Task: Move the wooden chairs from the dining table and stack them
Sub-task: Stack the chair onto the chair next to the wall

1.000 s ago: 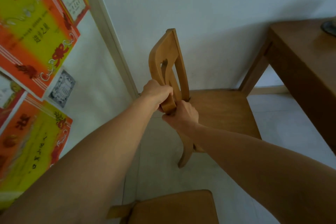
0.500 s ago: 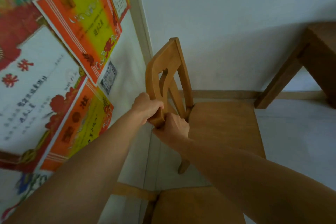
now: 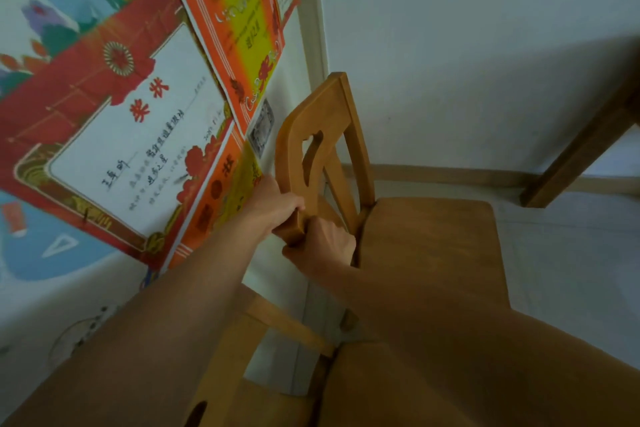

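A wooden chair (image 3: 429, 246) stands in the room's corner, its backrest toward the poster wall and its seat facing right. My left hand (image 3: 273, 208) and my right hand (image 3: 325, 246) both grip the near end of its backrest top rail, the left from the wall side and the right from the seat side. A second wooden chair (image 3: 277, 367) sits directly below my arms at the bottom of the view, its backrest and seat partly hidden by my forearms.
The left wall (image 3: 104, 135) is covered with bright orange and red posters and certificates. A white wall (image 3: 467, 62) with a skirting board closes the back. A wooden dining table leg (image 3: 581, 149) slants in at the far right. Pale floor tiles (image 3: 571, 270) lie beyond the chair.
The view has swung left and moved closer to the corner. The held chair now sits nearer the poster wall, and more of the second chair shows below. Both hands keep their grip.
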Motion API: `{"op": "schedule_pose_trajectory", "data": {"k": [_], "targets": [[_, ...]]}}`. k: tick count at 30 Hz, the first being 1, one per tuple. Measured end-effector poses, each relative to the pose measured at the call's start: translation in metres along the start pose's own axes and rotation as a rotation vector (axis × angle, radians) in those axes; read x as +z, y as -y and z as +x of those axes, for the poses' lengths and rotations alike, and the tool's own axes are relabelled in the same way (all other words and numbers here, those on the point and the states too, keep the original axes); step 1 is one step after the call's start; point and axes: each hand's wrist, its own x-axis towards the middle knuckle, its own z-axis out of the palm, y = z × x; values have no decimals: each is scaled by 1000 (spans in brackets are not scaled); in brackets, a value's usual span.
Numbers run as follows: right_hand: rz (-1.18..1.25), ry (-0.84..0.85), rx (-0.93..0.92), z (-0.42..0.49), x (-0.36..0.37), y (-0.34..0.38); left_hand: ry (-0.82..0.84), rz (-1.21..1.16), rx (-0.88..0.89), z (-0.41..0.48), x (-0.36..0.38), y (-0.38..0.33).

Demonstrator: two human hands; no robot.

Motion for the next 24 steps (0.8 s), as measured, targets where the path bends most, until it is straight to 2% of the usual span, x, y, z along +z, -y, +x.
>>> {"op": "schedule_pose_trajectory", "data": {"k": [4,9,11,14,15,16,19,21,24], "targets": [[1,-7,9,-3,12,12,-38,29,8,-1,-10,13],[88,49,76,-2,20,14,-129,180,60,-7,-12,16],[157,115,91,3,21,10,-187,439,187,-11,-9,11],[281,232,76,10,18,5,-227,1000,497,-16,2,3],[281,259,63,12,18,4,-191,1181,574,-17,7,1],[258,282,43,13,18,2,-123,1319,604,-18,12,-1],[212,333,-9,16,22,-5,97,1658,476,-22,24,-2],[284,351,6,20,22,-10,153,1830,462,-22,26,-4],[335,361,15,24,22,-11,144,1901,502,-20,23,-7]]}}
